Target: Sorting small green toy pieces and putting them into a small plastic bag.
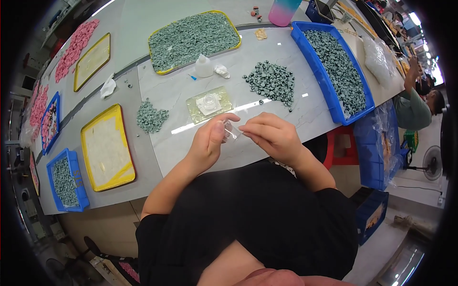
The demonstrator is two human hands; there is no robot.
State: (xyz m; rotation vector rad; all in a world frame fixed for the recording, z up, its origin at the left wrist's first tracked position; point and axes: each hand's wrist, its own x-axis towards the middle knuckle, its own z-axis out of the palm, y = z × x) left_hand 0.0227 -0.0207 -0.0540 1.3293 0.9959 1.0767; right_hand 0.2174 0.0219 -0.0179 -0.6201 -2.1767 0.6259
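Note:
My left hand (pixel 208 142) is closed around a small clear plastic piece (pixel 231 132), perhaps a little cup, in front of my chest. My right hand (pixel 275 134) pinches its fingers together at the right side of that piece; what lies between the fingertips is too small to make out. Just beyond my hands sits a greenish pad (pixel 194 110) with a white patch and a clear round dish (pixel 209 101) on it. Shiny dark-green beads (pixel 272 83) are heaped to the right of the pad. A smaller heap of grey-green pieces (pixel 151 117) lies to its left.
A white squeeze bottle (pixel 204 66) and crumpled tissue (pixel 222 71) stand behind the pad. A yellow-rimmed tray (pixel 164 72) of green pieces is farther back. A blue bin (pixel 320 81) of beads borders the right. At left are a yellow tray (pixel 106 148) and a blue basket (pixel 78 183).

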